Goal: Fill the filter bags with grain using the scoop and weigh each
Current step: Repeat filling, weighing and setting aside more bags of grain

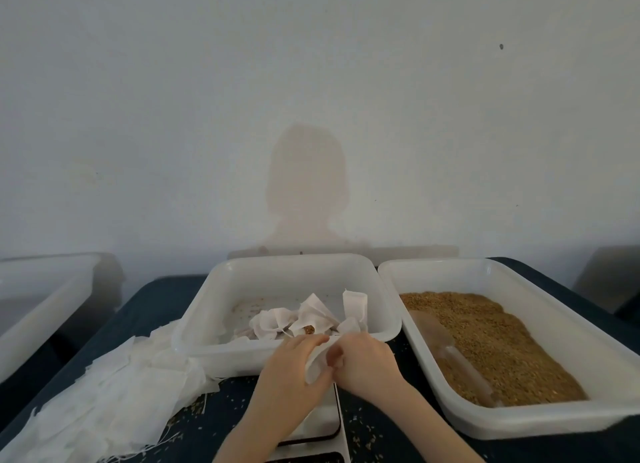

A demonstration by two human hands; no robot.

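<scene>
Both hands, left hand [294,362] and right hand [363,358], pinch one filter bag [317,364] over the scale [329,424]; the scoop [453,355], long axis near-to-far in the grain tray [568,327], lies right, nearer the right hand.

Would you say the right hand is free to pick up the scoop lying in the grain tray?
Probably not yet: the right hand and left hand both grip a filter bag. The scoop lies uncovered nearby.

Pale, plain wall [173,98] behind, marked by one small dark speck [501,46] upper right. Soft head-and-shoulders shadow [306,185] cast at centre. Dark blue desk [152,310] pushed against it, under dim, even light.
</scene>
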